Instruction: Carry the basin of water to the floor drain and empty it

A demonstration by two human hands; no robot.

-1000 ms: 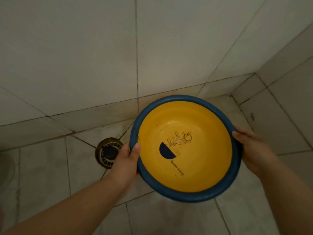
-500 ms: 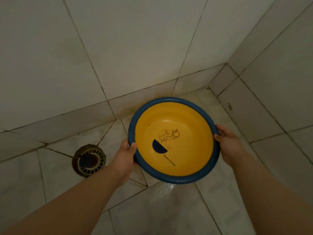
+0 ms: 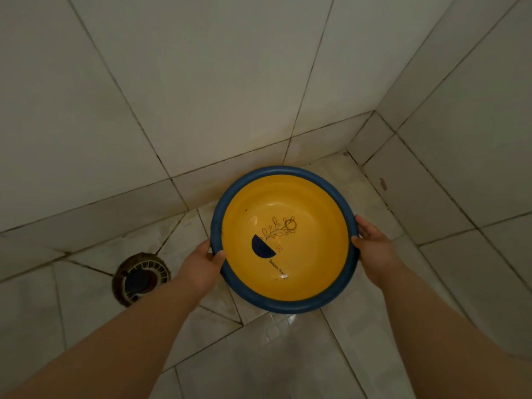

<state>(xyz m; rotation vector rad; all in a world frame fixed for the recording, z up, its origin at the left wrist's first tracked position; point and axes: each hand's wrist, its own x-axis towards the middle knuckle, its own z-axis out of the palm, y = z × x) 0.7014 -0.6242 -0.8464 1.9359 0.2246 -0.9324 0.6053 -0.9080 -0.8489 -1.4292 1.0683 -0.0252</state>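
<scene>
Yellow basin [image 3: 285, 240], blue-rimmed, held above the corner floor tiles [image 3: 86, 298] — left hand [image 3: 201, 264] and right hand [image 3: 374, 249] each curl closed on opposite rim edges. Floor drain [image 3: 139, 279] lies just left of it. Step, by judgement: carry near done — next calls for shifting left and tipping toward the grate.

All I've got otherwise is pale wall tiles [image 3: 201, 82] with dark grout meeting a shiny tiled floor [image 3: 273, 355].
</scene>
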